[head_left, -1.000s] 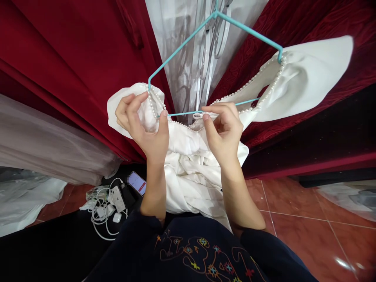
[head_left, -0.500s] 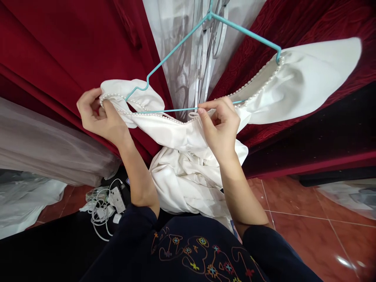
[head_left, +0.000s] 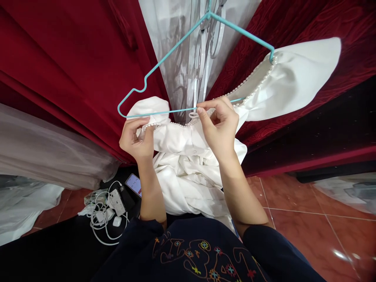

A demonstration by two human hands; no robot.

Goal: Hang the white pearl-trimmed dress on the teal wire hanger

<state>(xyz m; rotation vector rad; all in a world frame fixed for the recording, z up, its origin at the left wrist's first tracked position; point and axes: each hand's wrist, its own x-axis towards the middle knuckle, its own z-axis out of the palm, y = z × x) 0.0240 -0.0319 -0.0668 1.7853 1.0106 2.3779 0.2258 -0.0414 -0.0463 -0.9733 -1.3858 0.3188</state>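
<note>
Grip, left hand (head_left: 136, 141): held at 9 o'clock in the head view, narrowed to a pinch; the pearl trim (head_left: 152, 124) of the dress is caught between thumb and fingers, just below the hanger's lower bar.
Grip, right hand (head_left: 222, 127): held just off centre toward 3 o'clock, closed to a pinch of thumb and forefinger; the lower bar is clasped at the fingertips, with a small pale loop (head_left: 193, 115) just beside them.
White dress (head_left: 182, 141): gathered at the centre, its lower folds heaped toward 6 o'clock; one broad sleeve (head_left: 299, 78) is spread out at 2 o'clock.
Blue hanger (head_left: 176, 45): tilted, its top at 12 o'clock; its bent end toward 10 o'clock is left bare, while its end toward 2 o'clock is set inside the pearl-edged opening.
Red curtain (head_left: 73, 58): draped at 10 o'clock; dark red fabric (head_left: 317, 27) is seen at 1 to 2 o'clock.
Black counter (head_left: 53, 243): placed at 8 o'clock; a lit phone (head_left: 133, 183) and tangled white cables (head_left: 98, 219) are carried on it.
Tiled floor (head_left: 305, 235): exposed at 4 o'clock.
</note>
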